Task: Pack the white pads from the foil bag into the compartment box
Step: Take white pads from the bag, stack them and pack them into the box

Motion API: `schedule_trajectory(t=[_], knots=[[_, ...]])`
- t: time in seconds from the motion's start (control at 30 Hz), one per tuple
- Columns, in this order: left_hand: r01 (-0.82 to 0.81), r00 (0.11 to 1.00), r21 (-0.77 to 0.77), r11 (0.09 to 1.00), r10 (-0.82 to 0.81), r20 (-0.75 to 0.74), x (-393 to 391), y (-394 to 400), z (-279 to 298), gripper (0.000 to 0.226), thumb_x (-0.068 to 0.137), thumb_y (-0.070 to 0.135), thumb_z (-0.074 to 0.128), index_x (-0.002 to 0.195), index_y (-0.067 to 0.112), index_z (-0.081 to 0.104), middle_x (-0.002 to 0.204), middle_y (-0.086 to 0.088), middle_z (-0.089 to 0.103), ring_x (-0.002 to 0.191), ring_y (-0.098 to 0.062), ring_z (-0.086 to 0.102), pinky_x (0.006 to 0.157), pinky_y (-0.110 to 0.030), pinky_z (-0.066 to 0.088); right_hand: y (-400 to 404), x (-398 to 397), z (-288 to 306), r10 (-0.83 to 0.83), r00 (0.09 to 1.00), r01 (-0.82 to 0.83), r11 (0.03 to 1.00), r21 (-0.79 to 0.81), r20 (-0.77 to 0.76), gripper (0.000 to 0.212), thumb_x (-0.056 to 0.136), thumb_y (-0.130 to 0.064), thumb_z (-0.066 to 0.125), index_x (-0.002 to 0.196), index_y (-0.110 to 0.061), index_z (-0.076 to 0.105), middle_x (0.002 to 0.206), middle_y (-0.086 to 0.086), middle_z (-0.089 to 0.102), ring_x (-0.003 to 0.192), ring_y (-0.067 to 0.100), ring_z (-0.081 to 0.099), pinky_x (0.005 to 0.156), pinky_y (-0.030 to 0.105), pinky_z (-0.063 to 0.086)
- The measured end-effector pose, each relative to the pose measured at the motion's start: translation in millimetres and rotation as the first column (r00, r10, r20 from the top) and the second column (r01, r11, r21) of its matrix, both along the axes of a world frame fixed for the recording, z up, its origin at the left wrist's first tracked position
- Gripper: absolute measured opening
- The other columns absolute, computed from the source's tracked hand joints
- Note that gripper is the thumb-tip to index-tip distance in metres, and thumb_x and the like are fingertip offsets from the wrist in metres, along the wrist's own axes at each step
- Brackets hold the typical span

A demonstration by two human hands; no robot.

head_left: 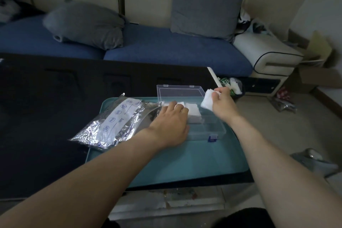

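Observation:
A clear plastic compartment box (211, 129) lies on a teal mat (185, 161) with its lid (179, 93) standing open at the back. White pads (194, 114) fill its far compartments. My left hand (171, 122) rests flat over the box's left side, its fingertips on the pads there. My right hand (223, 104) hovers above the box's right end and pinches a white pad (208, 100). The crinkled silver foil bag (114, 124) lies left of the box, its mouth toward my left hand.
The mat sits on a dark table (46, 116) whose right edge is just beyond the box. A bin with white scraps (233, 86) stands past that edge. A blue sofa with grey cushions (148, 46) runs behind. Clutter lies on the floor at right.

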State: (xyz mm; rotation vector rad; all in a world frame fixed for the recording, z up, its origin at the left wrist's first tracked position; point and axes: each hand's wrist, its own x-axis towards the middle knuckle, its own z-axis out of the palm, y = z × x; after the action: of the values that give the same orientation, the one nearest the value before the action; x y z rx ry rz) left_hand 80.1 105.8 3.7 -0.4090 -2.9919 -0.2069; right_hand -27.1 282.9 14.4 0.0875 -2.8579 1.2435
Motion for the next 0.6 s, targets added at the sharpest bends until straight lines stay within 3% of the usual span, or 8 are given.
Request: schedule_trajectory(t=[0.1, 0.2, 0.3, 0.37, 0.6], knots=[[0.039, 0.999, -0.044, 0.998, -0.038, 0.008, -7, 5, -5, 0.057, 0.101, 0.037, 0.038, 0.148, 0.006, 0.029, 0.157, -0.011, 0.026, 0.148, -0.031, 0.014, 0.119, -0.043, 0.011, -2, -6, -3, 0.080, 0.996, -0.083, 0.979, 0.184, 0.025, 0.025, 0.107, -0.023, 0.036, 0.125, -0.014, 0.051, 0.118, 0.006, 0.056, 0.104, 0.023, 0.052, 0.083, 0.030, 0.037], [0.076, 0.997, -0.026, 0.997, -0.075, 0.036, -13, 12, -9, 0.063, 0.103, 0.039, 0.036, 0.155, 0.007, 0.018, 0.163, -0.011, 0.016, 0.152, -0.029, 0.005, 0.123, -0.041, 0.002, -5, -8, -5, 0.043, 0.999, -0.050, 0.970, 0.236, 0.032, 0.017, 0.102, -0.029, 0.050, 0.112, -0.024, 0.062, 0.115, 0.003, 0.066, 0.109, 0.026, 0.059, 0.100, 0.043, 0.044], [0.082, 0.994, -0.028, 0.996, -0.080, 0.069, -16, 17, -13, 0.058, 0.104, 0.038, 0.033, 0.151, 0.005, 0.027, 0.159, -0.013, 0.026, 0.152, -0.029, 0.006, 0.124, -0.042, 0.001, -9, -8, -3, -0.048, 0.999, 0.050, 0.966, 0.255, -0.015, 0.024, 0.093, -0.033, 0.066, 0.114, -0.021, 0.065, 0.103, 0.000, 0.066, 0.109, 0.026, 0.060, 0.104, 0.048, 0.042], [0.067, 0.993, -0.023, 0.997, -0.065, 0.099, -17, 17, -15, 0.055, 0.104, 0.038, 0.031, 0.147, 0.004, 0.033, 0.155, -0.014, 0.034, 0.151, -0.031, 0.009, 0.123, -0.043, 0.003, -12, -10, -4, -0.106, 0.993, 0.115, 0.954, 0.279, -0.047, 0.027, 0.089, -0.033, 0.072, 0.110, -0.018, 0.066, 0.107, 0.003, 0.068, 0.110, 0.028, 0.061, 0.102, 0.046, 0.044], [0.057, 0.991, 0.006, 0.998, -0.057, 0.125, -18, 18, -18, 0.051, 0.104, 0.037, 0.031, 0.142, 0.003, 0.037, 0.151, -0.017, 0.038, 0.150, -0.032, 0.013, 0.123, -0.045, 0.007, -30, -9, -7, -0.081, 0.991, 0.130, 0.819, 0.559, -0.111, 0.036, 0.089, -0.037, 0.072, 0.111, -0.011, 0.058, 0.109, 0.010, 0.067, 0.104, 0.032, 0.063, 0.097, 0.044, 0.046]])
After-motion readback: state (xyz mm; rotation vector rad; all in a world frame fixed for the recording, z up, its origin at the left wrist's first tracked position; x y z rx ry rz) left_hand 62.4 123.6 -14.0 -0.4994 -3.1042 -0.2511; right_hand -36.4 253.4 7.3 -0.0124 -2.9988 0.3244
